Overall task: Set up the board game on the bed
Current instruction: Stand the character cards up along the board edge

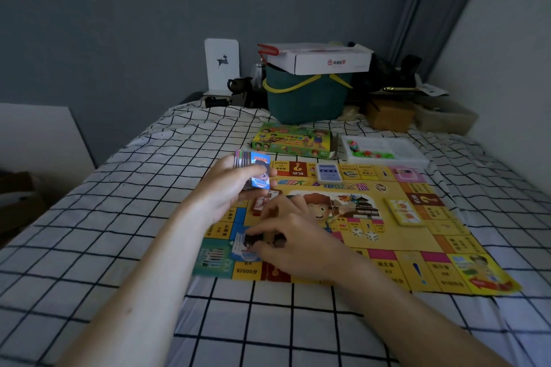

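The game board (396,247) lies flat on the checked bed (119,217). The left hand (226,191) holds a stack of cards (256,170), fingers clamped around it. The right hand (295,244) pinches one card (241,249) at the board's near left corner. Two dice (365,234) rest near the middle.

There is only one view, from a camera on the person's head; it looks forward and down along the bed (89,247), with a wide angle that bends the grid lines of the sheet; both forearms enter from the lower edge, and the left hand (226,194) and right hand (295,244) sit near the centre, quite close to the lens; the game board (402,235) fills the centre right; the grey wall (149,9) takes the upper half of the frame
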